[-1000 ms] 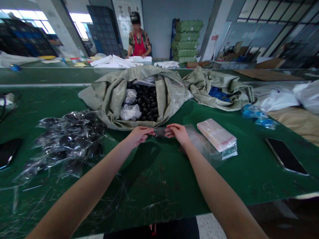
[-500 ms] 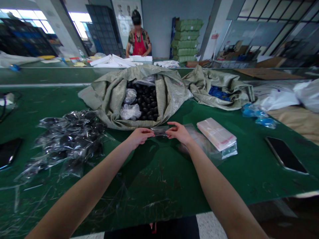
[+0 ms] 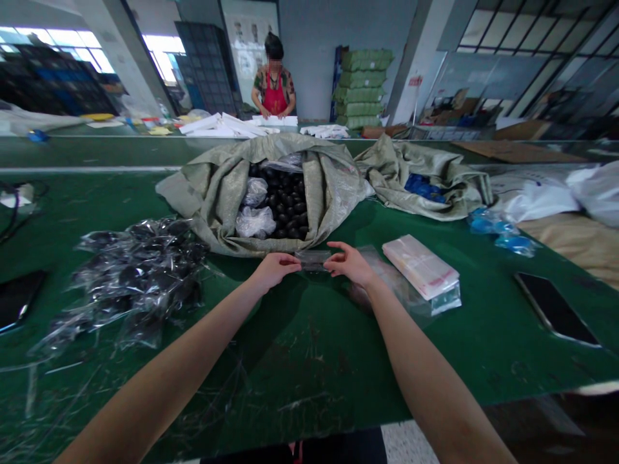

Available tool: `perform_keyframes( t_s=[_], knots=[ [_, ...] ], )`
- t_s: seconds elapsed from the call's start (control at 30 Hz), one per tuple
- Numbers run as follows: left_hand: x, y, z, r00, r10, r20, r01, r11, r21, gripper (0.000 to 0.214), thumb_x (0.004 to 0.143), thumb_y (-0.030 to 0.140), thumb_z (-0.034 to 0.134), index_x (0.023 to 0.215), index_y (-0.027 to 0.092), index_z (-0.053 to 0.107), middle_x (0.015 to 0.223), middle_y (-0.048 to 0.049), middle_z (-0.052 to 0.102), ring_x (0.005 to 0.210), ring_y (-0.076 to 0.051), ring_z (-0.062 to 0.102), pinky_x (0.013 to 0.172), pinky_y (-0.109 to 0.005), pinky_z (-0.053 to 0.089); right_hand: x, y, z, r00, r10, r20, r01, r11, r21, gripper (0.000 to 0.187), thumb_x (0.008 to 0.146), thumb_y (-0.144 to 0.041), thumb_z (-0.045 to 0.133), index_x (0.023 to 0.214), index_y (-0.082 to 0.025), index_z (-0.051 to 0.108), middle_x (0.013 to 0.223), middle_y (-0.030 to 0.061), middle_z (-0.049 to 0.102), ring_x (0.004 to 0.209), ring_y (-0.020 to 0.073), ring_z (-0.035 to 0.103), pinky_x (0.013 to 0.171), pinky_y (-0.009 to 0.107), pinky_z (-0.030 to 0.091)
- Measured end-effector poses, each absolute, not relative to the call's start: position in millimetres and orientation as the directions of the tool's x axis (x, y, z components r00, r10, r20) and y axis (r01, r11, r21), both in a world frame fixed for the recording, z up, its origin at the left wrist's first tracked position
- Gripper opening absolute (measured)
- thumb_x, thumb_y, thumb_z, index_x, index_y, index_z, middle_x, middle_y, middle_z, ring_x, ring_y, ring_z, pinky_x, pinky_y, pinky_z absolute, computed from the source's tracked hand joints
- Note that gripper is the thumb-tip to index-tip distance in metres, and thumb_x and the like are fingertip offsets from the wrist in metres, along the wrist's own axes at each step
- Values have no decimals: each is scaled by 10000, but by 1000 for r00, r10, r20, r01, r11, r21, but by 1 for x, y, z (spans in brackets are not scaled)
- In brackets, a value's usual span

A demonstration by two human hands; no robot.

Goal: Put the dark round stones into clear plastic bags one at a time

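Note:
Between my two hands a small clear plastic bag (image 3: pixel 313 260) is stretched, just in front of a woven sack. My left hand (image 3: pixel 276 270) pinches its left end. At the other end, my right hand (image 3: pixel 352 265) grips it between thumb and fingers, with the index finger raised. The open sack (image 3: pixel 222 200) holds many black egg-shaped pieces (image 3: pixel 289 203) and some crumpled clear plastic (image 3: pixel 255 221). Loose clear bags (image 3: pixel 387 277) lie under and beside my right wrist, next to a stack of flat bags (image 3: pixel 420 264). Black pieces in clear bags (image 3: pixel 140 277) are heaped on the left.
A second sack (image 3: pixel 387 174) with blue items (image 3: pixel 425 187) lies behind on the right, near blue bagged pieces (image 3: pixel 503 233). Phones lie at the right (image 3: pixel 556 308) and left (image 3: pixel 19 299) of the green table (image 3: pixel 309 367). Across it, a person in a red apron (image 3: pixel 275 101) handles white sheets.
The whole view has shifted slightly, so things sit a little lower. Both hands keep their hold on the clear bag, with little other movement.

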State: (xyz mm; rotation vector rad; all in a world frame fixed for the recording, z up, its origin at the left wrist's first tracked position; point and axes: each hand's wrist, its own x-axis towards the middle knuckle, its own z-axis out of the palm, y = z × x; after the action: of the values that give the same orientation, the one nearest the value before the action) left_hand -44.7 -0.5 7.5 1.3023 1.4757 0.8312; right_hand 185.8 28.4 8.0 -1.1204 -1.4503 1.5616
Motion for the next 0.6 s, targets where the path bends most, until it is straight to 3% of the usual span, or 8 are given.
perform_keyframes(
  t_s=[0.17,0.33,0.47,0.6],
  knots=[
    [-46,3,3,14,978,-206,349,188,918,257,677,313,737,865,137,737,529,39,578,412,-51,358,435,-206,251,185,30,3,-378,917,-128,94,-99,-991,687,664,-94,742,1286,-173,460,738,-30,682,622,107,640,548,222,563],
    [-49,12,-9,41,996,-84,385,62,921,219,674,319,731,808,147,747,660,-7,687,579,-118,558,575,-232,402,183,35,-9,-363,931,-46,125,0,-992,675,658,-150,754,1272,-181,477,725,-34,659,631,120,627,513,228,552],
    [-49,16,-11,56,996,68,533,-88,841,205,693,348,717,765,158,744,736,-27,718,692,-161,619,662,-261,431,183,38,-14,-335,942,3,181,67,-981,663,659,-193,751,1265,-169,485,751,-21,653,622,129,609,438,209,501],
    [-47,16,-11,39,996,82,613,-89,785,220,697,374,720,754,161,730,760,-36,721,699,-173,632,662,-271,438,182,40,-17,-305,952,34,234,110,-966,636,673,-220,739,1259,-169,497,775,-16,646,618,131,591,411,203,445]
  ],
)
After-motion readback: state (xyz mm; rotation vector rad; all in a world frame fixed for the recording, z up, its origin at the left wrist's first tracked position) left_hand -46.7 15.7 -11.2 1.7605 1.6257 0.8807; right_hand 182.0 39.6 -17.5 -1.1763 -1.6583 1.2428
